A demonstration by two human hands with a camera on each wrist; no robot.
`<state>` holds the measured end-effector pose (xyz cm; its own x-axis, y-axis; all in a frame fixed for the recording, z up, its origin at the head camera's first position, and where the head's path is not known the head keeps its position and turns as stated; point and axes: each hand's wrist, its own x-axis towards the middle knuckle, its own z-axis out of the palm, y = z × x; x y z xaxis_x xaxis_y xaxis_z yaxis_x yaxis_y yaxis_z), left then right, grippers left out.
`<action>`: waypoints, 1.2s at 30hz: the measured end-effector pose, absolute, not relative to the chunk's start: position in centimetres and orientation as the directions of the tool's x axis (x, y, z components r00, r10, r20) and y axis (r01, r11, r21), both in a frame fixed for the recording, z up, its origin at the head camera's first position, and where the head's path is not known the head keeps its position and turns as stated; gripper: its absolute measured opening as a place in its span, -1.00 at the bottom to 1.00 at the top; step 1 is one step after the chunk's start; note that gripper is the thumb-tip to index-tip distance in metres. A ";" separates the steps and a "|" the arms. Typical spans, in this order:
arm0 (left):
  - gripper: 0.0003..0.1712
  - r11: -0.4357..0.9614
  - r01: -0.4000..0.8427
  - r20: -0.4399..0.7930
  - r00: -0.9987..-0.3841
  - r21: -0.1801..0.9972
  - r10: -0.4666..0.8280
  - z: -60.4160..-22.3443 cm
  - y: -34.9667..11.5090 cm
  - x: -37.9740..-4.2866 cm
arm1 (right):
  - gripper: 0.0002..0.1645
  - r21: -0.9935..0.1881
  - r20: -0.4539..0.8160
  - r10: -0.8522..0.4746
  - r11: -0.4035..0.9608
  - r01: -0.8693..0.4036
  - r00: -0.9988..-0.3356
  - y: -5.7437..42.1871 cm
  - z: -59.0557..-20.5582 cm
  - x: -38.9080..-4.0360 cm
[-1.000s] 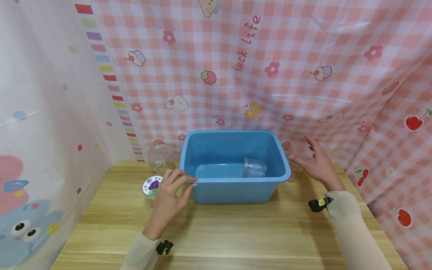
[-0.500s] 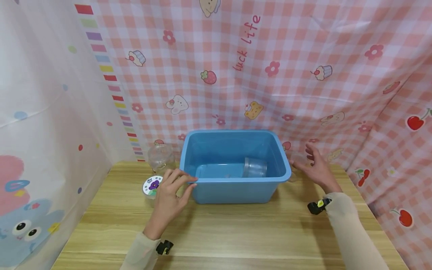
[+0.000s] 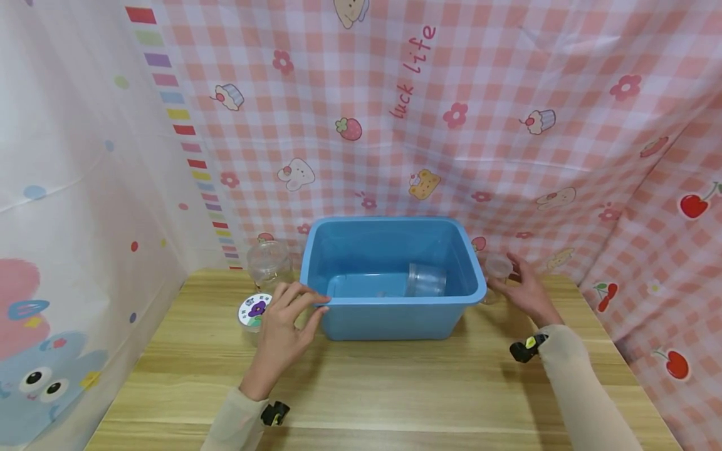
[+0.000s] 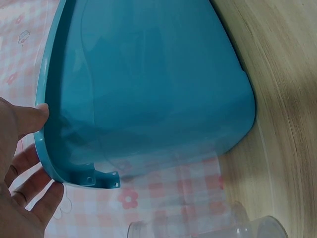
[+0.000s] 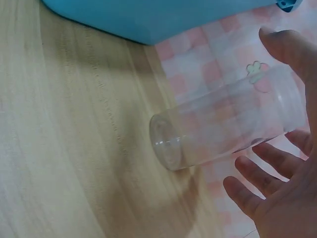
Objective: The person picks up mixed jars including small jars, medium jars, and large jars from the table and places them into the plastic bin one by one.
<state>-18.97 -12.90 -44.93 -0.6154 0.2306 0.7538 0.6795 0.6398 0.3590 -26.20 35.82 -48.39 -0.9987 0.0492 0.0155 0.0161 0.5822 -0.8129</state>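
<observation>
My left hand (image 3: 284, 335) pinches the front left corner of a blue plastic tub (image 3: 389, 322). In the left wrist view, its thumb presses on the tub's rim (image 4: 42, 134) and several fingers sit behind it. Inside the tub, a clear plastic jar (image 3: 427, 280) lies on its side. Just right of the tub, my right hand (image 3: 527, 293) is spread around a second clear jar (image 3: 499, 267) standing on the table. The right wrist view has this jar (image 5: 228, 119) between the thumb and the loosely extended fingers, with space showing beside the thumb.
Left of the tub stand another clear jar (image 3: 268, 260) and a small container with a purple flower lid (image 3: 252, 311), partly behind my left hand. A pink checked cloth (image 3: 372, 100) hangs close behind the tub. The wooden table (image 3: 395, 394) extends toward me.
My right hand has lowered and moved slightly left, bringing its fingers around the clear jar, whose top now shows. The left hand and tub have stayed put.
</observation>
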 end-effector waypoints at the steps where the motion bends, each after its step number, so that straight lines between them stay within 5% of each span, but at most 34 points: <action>1: -0.87 0.640 0.679 0.754 -0.615 0.359 0.230 -44.9 -12.9 -19.0 | 0.21 -0.820 0.019 0.046 0.573 0.010 -0.999 35.9 -48.6 -26.3; 36: -0.85 0.635 0.680 0.757 -0.615 0.367 0.221 -44.9 -12.9 -19.0 | -0.13 -0.860 0.071 0.142 0.511 0.012 -0.987 35.4 -49.7 -25.8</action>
<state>-18.97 -12.87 -44.92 -0.6149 0.2207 0.7571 0.6797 0.6351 0.3668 -25.81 35.40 -49.73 -0.9873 0.1423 0.0705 0.0122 0.5108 -0.8596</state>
